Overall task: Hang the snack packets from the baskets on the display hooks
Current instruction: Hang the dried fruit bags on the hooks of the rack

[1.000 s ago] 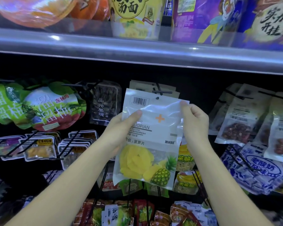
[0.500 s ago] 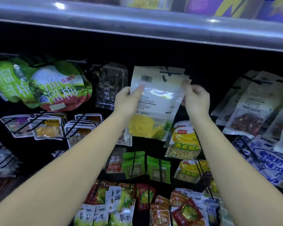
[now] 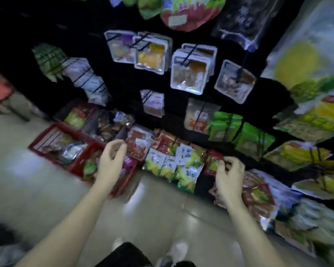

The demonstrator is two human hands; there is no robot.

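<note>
Change: both hands off the pineapple packet (image 3: 297,60) and dropped from the upper hooks to the lower half of the frame. View swung down toward floor and baskets.
Left hand (image 3: 112,160): left of centre, forearm stretched up from the lower left edge, back of hand toward the camera. Fingers loosely curled, thumb apart, nothing in the grasp. Hovering over the near corner of the red baskets (image 3: 52,139).
Right hand (image 3: 229,176): right of centre, forearm rising from the lower right, wrist bent slightly inward. Fingers loosely curled and bunched, nothing seen in the grasp. Fingertips just beside a small red packet (image 3: 213,160) in the bottom row of the display; touching or not, cannot tell through the blur.
Pineapple packet: upper right of the frame, large and blurred, up on the display, well apart from both hands.
Red baskets: on the floor at centre left, against the foot of the dark display.
Snack packets (image 3: 71,151): loose in the baskets, silvery and green ones nearest the left hand.
Display hooks (image 3: 189,54): thin black prongs through stacked packets, upper centre.
Floor (image 3: 152,205): pale glossy tiles, lower centre.
Shoes (image 3: 178,247): light-coloured, bottom centre, beside dark trouser legs.
</note>
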